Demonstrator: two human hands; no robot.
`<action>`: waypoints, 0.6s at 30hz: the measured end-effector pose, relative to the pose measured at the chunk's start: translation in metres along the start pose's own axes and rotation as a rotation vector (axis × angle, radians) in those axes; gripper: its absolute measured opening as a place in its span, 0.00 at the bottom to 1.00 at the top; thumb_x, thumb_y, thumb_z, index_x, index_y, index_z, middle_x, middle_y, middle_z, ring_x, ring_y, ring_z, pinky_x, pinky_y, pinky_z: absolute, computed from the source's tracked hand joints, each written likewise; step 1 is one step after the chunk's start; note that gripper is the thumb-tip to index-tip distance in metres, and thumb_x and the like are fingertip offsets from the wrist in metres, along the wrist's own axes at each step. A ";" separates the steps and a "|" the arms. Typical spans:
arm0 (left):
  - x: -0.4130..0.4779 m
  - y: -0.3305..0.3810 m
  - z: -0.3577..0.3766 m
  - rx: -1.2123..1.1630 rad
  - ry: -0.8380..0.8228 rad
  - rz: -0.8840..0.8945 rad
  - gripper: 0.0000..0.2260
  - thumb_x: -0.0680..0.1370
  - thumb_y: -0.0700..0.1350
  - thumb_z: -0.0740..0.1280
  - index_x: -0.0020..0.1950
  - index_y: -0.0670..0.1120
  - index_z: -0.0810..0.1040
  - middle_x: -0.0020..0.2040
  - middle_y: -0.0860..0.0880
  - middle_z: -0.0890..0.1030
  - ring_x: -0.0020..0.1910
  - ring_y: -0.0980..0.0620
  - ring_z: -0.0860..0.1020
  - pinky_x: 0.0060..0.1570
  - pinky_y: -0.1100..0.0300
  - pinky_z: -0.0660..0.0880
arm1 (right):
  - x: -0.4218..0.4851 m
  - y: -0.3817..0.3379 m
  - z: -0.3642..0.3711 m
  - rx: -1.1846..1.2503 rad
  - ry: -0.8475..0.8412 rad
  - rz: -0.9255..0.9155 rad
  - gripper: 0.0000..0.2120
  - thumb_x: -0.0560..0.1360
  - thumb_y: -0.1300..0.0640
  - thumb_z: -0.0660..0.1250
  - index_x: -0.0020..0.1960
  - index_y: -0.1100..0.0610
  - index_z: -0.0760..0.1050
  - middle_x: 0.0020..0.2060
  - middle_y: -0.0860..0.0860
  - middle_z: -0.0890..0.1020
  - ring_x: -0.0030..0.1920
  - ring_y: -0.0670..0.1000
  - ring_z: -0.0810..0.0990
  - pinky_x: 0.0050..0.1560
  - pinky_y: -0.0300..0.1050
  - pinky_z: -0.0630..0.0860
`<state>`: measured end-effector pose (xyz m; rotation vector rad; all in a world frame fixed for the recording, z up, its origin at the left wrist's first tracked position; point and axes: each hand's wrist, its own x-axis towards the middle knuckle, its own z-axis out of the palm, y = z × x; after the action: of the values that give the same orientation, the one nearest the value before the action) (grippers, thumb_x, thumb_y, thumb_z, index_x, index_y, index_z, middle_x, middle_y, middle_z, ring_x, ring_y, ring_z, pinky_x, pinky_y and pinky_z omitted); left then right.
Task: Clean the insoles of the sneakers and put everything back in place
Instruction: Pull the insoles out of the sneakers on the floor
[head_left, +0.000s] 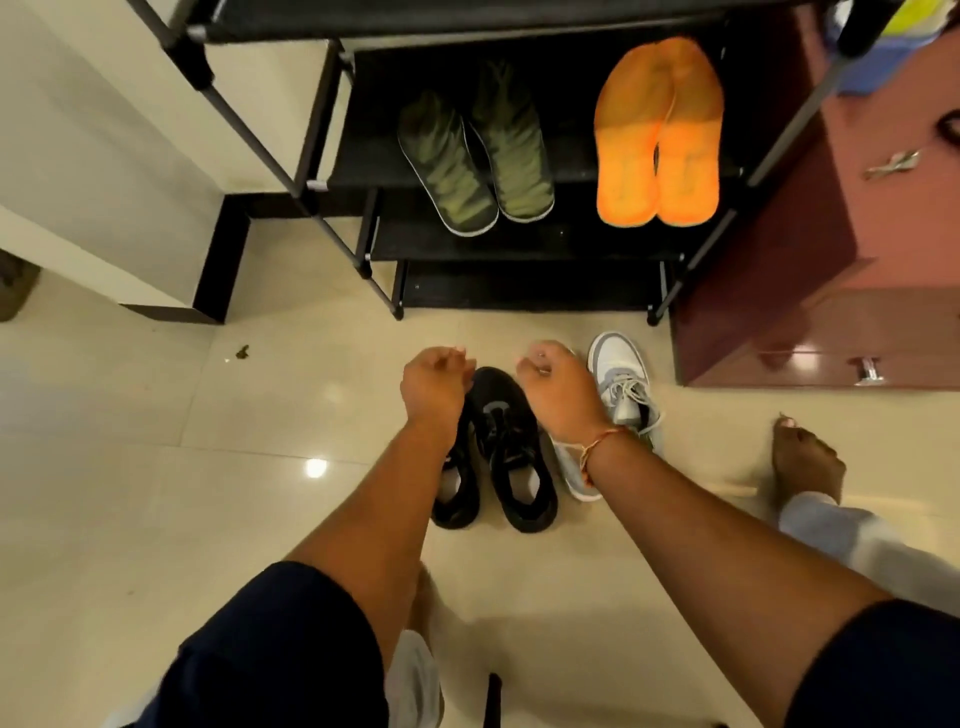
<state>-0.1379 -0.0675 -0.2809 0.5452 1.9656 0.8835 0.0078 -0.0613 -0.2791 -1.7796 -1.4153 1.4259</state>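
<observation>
Left grip (434, 384) and right grip (553, 387): fingers curled on both, nothing seen held; black sneakers (511, 467) on the floor (260, 415) below and between them; white sneakers (618, 364) just right of the right grip; orange insoles (658, 135) on the shoe rack (519, 244) beyond both.

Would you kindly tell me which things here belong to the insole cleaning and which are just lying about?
Job: black sneakers, white-grey sneakers.
Lying about: green shoes, orange pair on the shoe rack; small metal item on the cabinet.
</observation>
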 end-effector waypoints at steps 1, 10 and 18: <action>-0.004 0.022 0.003 -0.209 -0.027 -0.003 0.07 0.82 0.48 0.67 0.47 0.46 0.80 0.46 0.45 0.85 0.47 0.47 0.85 0.55 0.53 0.82 | 0.007 -0.017 -0.005 0.101 0.047 -0.009 0.17 0.78 0.45 0.65 0.60 0.55 0.78 0.53 0.53 0.84 0.54 0.55 0.82 0.60 0.51 0.77; 0.003 0.137 0.016 -0.566 -0.133 -0.082 0.12 0.79 0.49 0.71 0.49 0.42 0.73 0.51 0.43 0.79 0.46 0.50 0.81 0.57 0.53 0.81 | 0.085 -0.124 -0.047 0.783 0.170 0.265 0.15 0.80 0.48 0.67 0.50 0.61 0.73 0.44 0.55 0.78 0.43 0.50 0.80 0.41 0.40 0.82; 0.024 0.145 0.031 -0.640 -0.149 -0.146 0.14 0.84 0.36 0.60 0.70 0.36 0.72 0.67 0.41 0.78 0.66 0.45 0.78 0.60 0.64 0.75 | 0.120 -0.124 -0.036 0.900 0.125 0.371 0.07 0.80 0.57 0.68 0.47 0.60 0.75 0.39 0.53 0.80 0.37 0.45 0.79 0.35 0.36 0.80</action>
<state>-0.1186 0.0544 -0.1954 0.0885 1.4531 1.2609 -0.0201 0.1007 -0.2163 -1.4900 -0.2528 1.7061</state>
